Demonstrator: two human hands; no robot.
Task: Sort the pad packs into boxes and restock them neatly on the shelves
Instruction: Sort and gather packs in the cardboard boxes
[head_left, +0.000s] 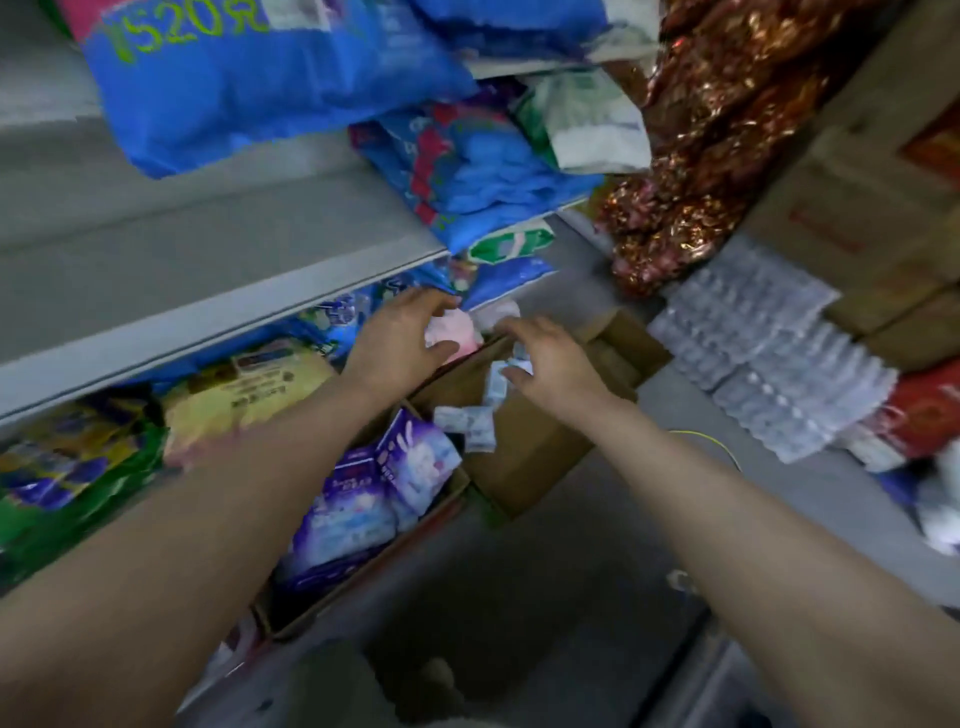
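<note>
Both bare arms reach far forward; left hand (402, 338) and right hand (550, 358) hover close together, fingers loosely spread.

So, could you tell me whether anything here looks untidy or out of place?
Yes. Small white sachets lie scattered loose across the open cardboard box instead of stacked. The blue bags on the upper shelf slump over its edge. The purple packs in the nearer box sit tilted.
</note>
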